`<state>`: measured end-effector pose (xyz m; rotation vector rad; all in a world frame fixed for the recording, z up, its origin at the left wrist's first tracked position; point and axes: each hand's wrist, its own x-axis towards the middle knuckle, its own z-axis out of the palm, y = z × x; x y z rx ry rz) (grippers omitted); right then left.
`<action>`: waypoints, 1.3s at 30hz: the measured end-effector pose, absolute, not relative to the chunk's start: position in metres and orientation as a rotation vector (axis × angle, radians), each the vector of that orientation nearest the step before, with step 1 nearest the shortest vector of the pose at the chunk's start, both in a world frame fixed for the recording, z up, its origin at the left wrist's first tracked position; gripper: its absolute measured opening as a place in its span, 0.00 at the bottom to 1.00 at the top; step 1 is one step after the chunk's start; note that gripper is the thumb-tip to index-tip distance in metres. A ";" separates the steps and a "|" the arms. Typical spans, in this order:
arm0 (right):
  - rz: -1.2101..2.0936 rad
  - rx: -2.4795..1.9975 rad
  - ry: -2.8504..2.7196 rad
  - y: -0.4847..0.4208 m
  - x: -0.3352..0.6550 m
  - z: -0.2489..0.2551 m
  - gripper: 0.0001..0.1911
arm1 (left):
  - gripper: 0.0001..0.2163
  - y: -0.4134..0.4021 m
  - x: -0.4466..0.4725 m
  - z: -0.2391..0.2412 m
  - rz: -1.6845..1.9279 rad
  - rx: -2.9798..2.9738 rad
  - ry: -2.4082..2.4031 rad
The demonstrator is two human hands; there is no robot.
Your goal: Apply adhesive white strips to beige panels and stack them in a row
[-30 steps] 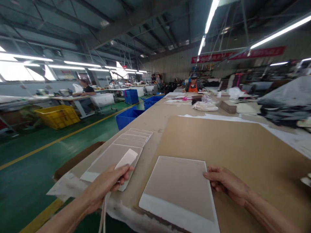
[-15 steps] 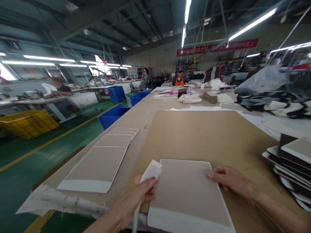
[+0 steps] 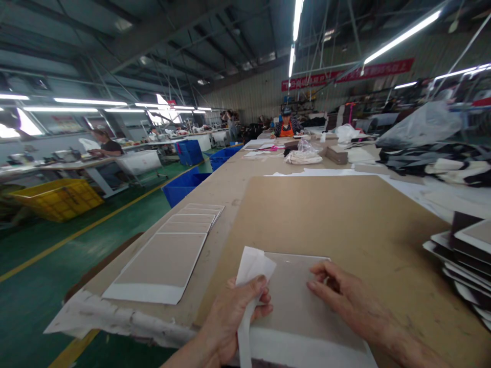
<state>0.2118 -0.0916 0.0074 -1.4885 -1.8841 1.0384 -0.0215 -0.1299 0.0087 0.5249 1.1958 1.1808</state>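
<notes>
My left hand (image 3: pixel 240 312) is closed around a bundle of white strips (image 3: pixel 255 266), pinched under the thumb, with one long end (image 3: pixel 244 337) hanging down below the fist. This hand is over the left edge of a beige panel with a white border (image 3: pixel 291 312), which lies flat at the table's near side. Above the panel's right part is my right hand (image 3: pixel 337 289), its fingers bent, thumb and fingertips apart, with nothing visible between them. Whether its fingertips touch the panel I cannot tell.
Overlapping similar panels (image 3: pixel 161 255) lie on the left of the table (image 3: pixel 226 199). A stack of dark and white pieces (image 3: pixel 470 255) stands at the right edge. Blue bins (image 3: pixel 184 185) and a yellow bin (image 3: pixel 63 197) are on the floor. A person (image 3: pixel 286 125) in orange is at the far end.
My left hand has moved right and over the panel with the white strips, which look more fanned out. My right hand has left the panel's right edge and moved inward over its surface.
</notes>
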 end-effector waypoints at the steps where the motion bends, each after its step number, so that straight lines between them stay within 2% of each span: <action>1: 1.151 -1.404 -1.826 -0.097 0.202 0.010 0.18 | 0.20 -0.129 -0.017 0.008 1.204 0.508 1.152; 6: 1.524 -1.108 -1.422 -0.109 0.166 0.013 0.18 | 0.20 -0.130 0.006 0.009 1.245 0.546 1.015; 12: 1.715 -0.831 -0.888 -0.107 0.153 0.010 0.13 | 0.30 -0.137 0.018 0.011 1.209 0.551 1.032; 15: 1.670 -0.750 -0.636 -0.095 0.165 0.021 0.13 | 0.22 -0.143 0.012 0.004 1.018 0.726 1.120; 18: 1.552 -0.692 -0.530 -0.079 0.187 0.036 0.16 | 0.15 -0.149 0.002 -0.003 0.747 1.050 1.197; 21: 1.605 -0.752 -0.784 -0.069 0.202 0.044 0.17 | 0.11 -0.148 -0.011 -0.001 0.807 1.177 1.359; 24: 1.646 -1.086 -1.278 -0.072 0.196 0.040 0.19 | 0.17 -0.142 -0.017 0.014 0.989 0.986 1.399; 28: 1.533 -1.271 -1.752 -0.084 0.171 0.035 0.21 | 0.25 -0.137 -0.011 0.031 1.055 0.774 1.077; 35: 1.736 -1.218 -1.852 -0.085 0.180 0.030 0.15 | 0.16 -0.128 -0.023 0.014 1.071 0.927 1.305; 39: 1.538 -1.451 -1.956 -0.072 0.200 0.016 0.16 | 0.13 -0.126 -0.049 0.004 0.907 1.222 1.363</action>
